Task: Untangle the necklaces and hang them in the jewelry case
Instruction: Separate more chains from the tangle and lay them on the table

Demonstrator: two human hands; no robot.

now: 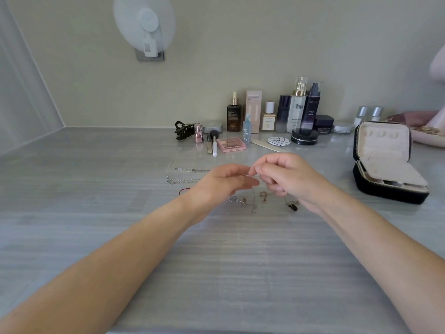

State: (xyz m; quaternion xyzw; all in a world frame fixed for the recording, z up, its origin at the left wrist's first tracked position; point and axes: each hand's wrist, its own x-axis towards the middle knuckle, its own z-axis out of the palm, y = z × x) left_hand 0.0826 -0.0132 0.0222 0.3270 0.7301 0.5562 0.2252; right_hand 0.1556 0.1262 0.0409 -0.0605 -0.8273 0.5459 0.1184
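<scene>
- Both hands meet above the grey surface (96, 189): the left hand (224, 182) and right hand (286, 177) each pinch a thin chain (255, 176), grip narrow.
- Best to tease the links apart gently, never tugging.
- Two chains (185, 180) lie flat to the left; several tangled pieces (252, 201) hang below the hands.
- One jewelry case (385, 162) stands open at right.

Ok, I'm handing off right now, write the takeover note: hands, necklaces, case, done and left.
Left hand and right hand: fingertips together above the grey table, pinching a thin chain.
Tangled pendant chains lie beneath the hands; two silver chains lie left.
Black zip jewelry case stands open at right; no necklace visibly hung.
Left: untangle, hang all.
</scene>
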